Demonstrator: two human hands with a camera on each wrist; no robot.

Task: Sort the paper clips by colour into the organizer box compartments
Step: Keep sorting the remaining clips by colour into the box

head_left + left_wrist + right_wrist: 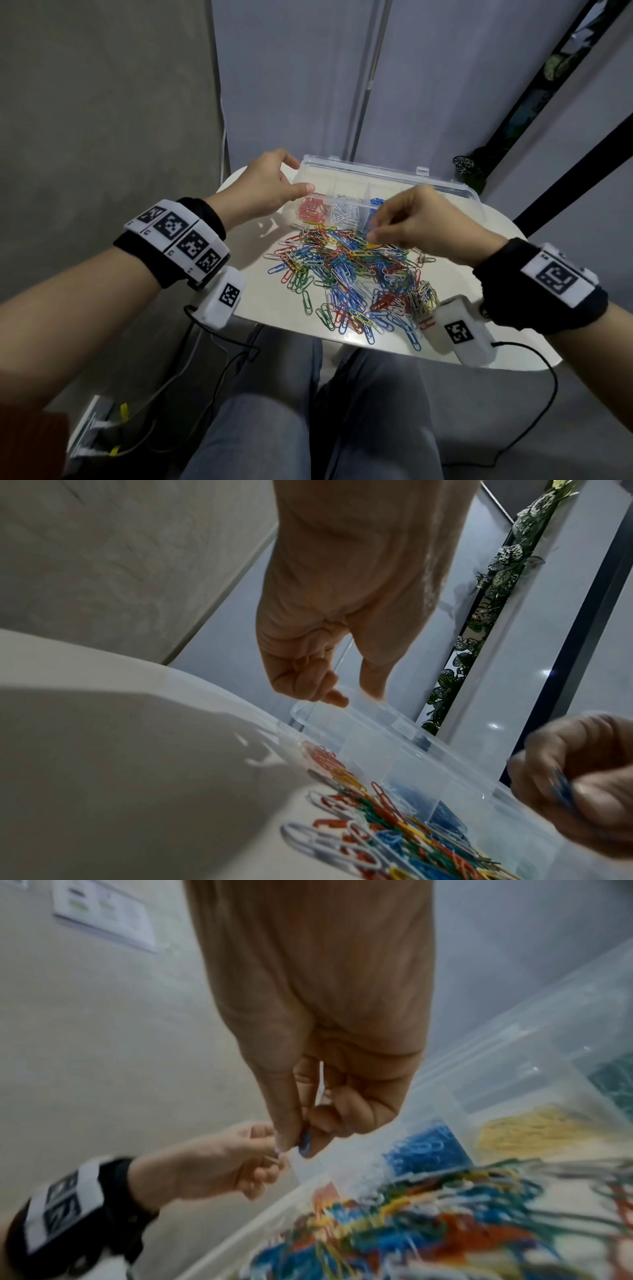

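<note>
A clear organizer box [442,181] stands open at the back of the white table [253,301]. Its front compartments hold red clips [310,209], white clips [346,215] and blue clips [375,202]. The right wrist view also shows yellow clips [527,1129] in a further compartment. A mixed pile of coloured paper clips [352,274] lies in front of the box. My left hand [274,185] holds the box's left end, thumb at the front rim and fingers by the lid corner. My right hand [411,222] hovers over the pile's far edge and pinches a blue paper clip [304,1144] between thumb and forefinger.
The pile spreads almost to the table's near edge, above my knees [308,411]. Cables [534,411] hang from both wrist cameras. A leafy plant [469,168] stands behind the box at the right. Grey walls close the scene behind.
</note>
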